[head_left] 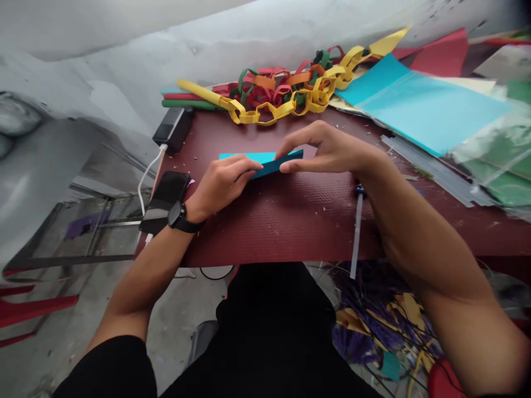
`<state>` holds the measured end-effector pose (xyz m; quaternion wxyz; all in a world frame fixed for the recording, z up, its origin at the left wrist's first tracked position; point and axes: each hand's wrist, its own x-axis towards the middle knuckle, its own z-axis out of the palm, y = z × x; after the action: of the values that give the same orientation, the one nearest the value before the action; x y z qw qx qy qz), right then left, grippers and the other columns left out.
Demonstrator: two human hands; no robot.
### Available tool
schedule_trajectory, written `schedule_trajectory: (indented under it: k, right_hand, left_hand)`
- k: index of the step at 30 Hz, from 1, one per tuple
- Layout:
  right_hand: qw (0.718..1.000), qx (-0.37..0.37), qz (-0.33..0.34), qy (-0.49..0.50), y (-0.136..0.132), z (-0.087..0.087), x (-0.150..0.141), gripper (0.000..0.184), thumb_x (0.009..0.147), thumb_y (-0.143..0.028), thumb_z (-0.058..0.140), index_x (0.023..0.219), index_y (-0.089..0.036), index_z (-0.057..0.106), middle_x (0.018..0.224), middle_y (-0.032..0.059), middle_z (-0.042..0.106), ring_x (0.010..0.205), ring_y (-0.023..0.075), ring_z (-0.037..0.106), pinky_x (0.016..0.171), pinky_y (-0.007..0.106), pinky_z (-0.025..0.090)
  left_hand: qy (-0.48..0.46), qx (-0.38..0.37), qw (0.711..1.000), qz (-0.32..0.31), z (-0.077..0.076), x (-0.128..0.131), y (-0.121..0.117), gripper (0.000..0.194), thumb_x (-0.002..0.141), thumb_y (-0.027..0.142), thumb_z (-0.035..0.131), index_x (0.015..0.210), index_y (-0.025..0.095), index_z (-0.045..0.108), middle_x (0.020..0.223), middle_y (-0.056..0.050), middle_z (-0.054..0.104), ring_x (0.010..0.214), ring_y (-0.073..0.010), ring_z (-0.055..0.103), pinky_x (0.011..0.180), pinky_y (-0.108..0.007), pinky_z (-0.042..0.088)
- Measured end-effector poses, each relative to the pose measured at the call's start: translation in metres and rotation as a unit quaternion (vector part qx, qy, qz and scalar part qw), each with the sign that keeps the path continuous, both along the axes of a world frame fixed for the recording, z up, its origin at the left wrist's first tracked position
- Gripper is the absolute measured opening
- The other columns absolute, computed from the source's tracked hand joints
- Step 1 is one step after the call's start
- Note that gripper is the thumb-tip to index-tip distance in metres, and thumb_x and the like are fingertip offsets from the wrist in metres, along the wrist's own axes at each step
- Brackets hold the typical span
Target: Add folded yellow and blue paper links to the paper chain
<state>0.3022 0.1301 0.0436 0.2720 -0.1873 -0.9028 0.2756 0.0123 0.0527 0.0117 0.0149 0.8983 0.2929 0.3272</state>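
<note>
A folded strip of teal paper lies on the dark red table. My left hand, with a black watch on its wrist, is curled and presses the strip's near left edge with its fingertips. My right hand pinches the strip's right end between thumb and fingers. Both hands sit at the middle of the table, close together.
A paper chain of yellow, red, green and orange links lies at the back. Teal paper sheets and green sheets cover the right side. A black phone and a power bank with a white cable rest at the left edge. Paper scraps litter the floor.
</note>
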Motion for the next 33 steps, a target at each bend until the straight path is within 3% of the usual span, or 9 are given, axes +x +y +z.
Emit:
schedule_trajectory:
  k: [3, 6, 10, 12, 18, 23, 25, 29, 33]
  right_hand:
    - [1.0, 0.007, 0.02, 0.009, -0.002, 0.006, 0.003, 0.036, 0.11, -0.055, 0.077, 0.105, -0.02, 0.086, 0.093, 0.0038, 0.084, 0.082, 0.0169, 0.071, 0.078, 0.033, 0.055]
    - [0.996, 0.038, -0.063, 0.053, 0.002, 0.002, 0.006, 0.028, 0.109, -0.047, 0.079, 0.104, -0.02, 0.085, 0.088, 0.0029, 0.079, 0.074, 0.0153, 0.061, 0.075, 0.035, 0.052]
    - [0.968, 0.057, -0.209, 0.124, 0.015, -0.003, 0.014, 0.048, 0.109, -0.069, 0.078, 0.109, -0.022, 0.084, 0.09, 0.0063, 0.076, 0.077, 0.0184, 0.055, 0.075, 0.039, 0.05]
    - [0.95, 0.071, -0.256, 0.164, 0.021, -0.004, 0.018, 0.057, 0.109, -0.079, 0.07, 0.109, -0.023, 0.082, 0.088, 0.0074, 0.073, 0.08, 0.0211, 0.054, 0.077, 0.041, 0.049]
    - [0.926, 0.07, -0.289, 0.233, 0.029, -0.012, 0.014, 0.064, 0.106, -0.09, 0.061, 0.112, -0.029, 0.08, 0.089, 0.008, 0.071, 0.081, 0.0249, 0.051, 0.08, 0.046, 0.046]
    - [0.93, 0.06, -0.332, 0.147, 0.036, -0.024, 0.02, 0.067, 0.113, -0.086, 0.042, 0.135, -0.034, 0.079, 0.108, 0.0103, 0.082, 0.102, 0.0313, 0.06, 0.094, 0.052, 0.052]
    - [0.927, 0.115, -0.346, 0.088, 0.037, -0.024, 0.021, 0.065, 0.117, -0.076, 0.036, 0.146, -0.032, 0.075, 0.127, 0.012, 0.082, 0.113, 0.0336, 0.063, 0.103, 0.056, 0.054]
    - [0.891, 0.289, -0.349, -0.041, 0.018, -0.016, 0.001, 0.053, 0.118, -0.054, 0.047, 0.161, -0.03, 0.067, 0.174, 0.0151, 0.061, 0.157, 0.0474, 0.049, 0.127, 0.078, 0.037]
    - [0.911, 0.314, -0.259, -0.074, -0.02, -0.01, -0.042, 0.041, 0.12, -0.044, 0.05, 0.156, -0.037, 0.068, 0.165, 0.0096, 0.071, 0.157, 0.0435, 0.055, 0.131, 0.081, 0.034]
  left_hand:
    - [-0.066, 0.001, 0.998, 0.021, 0.004, -0.007, 0.004, 0.014, 0.112, 0.018, 0.074, 0.122, 0.022, 0.083, 0.109, -0.003, 0.088, 0.096, -0.0171, 0.085, 0.087, -0.027, 0.065]
    - [-0.115, 0.0, 0.992, 0.048, 0.006, -0.015, 0.01, 0.021, 0.108, 0.021, 0.082, 0.129, 0.024, 0.083, 0.106, -0.001, 0.088, 0.091, -0.0159, 0.084, 0.087, -0.026, 0.067]
    - [-0.197, -0.013, 0.972, 0.125, 0.005, -0.031, 0.027, 0.014, 0.105, 0.035, 0.089, 0.116, 0.026, 0.087, 0.105, -0.001, 0.089, 0.091, -0.0167, 0.083, 0.088, -0.029, 0.069]
    - [-0.264, -0.041, 0.953, 0.142, 0.004, -0.038, 0.036, 0.024, 0.105, 0.05, 0.09, 0.11, 0.026, 0.088, 0.101, -0.002, 0.088, 0.089, -0.0169, 0.083, 0.083, -0.029, 0.069]
    - [-0.418, -0.092, 0.893, 0.142, 0.003, -0.033, 0.044, 0.057, 0.09, 0.078, 0.095, 0.115, 0.028, 0.083, 0.095, -0.002, 0.086, 0.085, -0.0182, 0.084, 0.076, -0.029, 0.071]
    - [-0.431, -0.234, 0.86, 0.14, -0.007, -0.031, 0.051, 0.055, 0.078, 0.063, 0.109, 0.103, 0.021, 0.083, 0.086, -0.002, 0.083, 0.071, -0.0146, 0.079, 0.054, -0.022, 0.064]
    - [-0.433, -0.254, 0.853, 0.142, -0.012, -0.031, 0.053, 0.043, 0.081, 0.052, 0.109, 0.096, 0.021, 0.084, 0.082, -0.002, 0.081, 0.066, -0.0134, 0.076, 0.05, -0.02, 0.059]
    - [-0.391, -0.146, 0.896, 0.149, -0.012, -0.022, 0.045, 0.02, 0.096, 0.039, 0.097, 0.097, 0.023, 0.086, 0.084, -0.001, 0.083, 0.065, -0.0119, 0.074, 0.052, -0.021, 0.055]
    - [-0.273, 0.075, 0.949, 0.138, -0.002, -0.004, 0.022, 0.007, 0.108, 0.028, 0.083, 0.105, 0.025, 0.088, 0.095, -0.001, 0.089, 0.079, -0.0133, 0.081, 0.07, -0.024, 0.063]
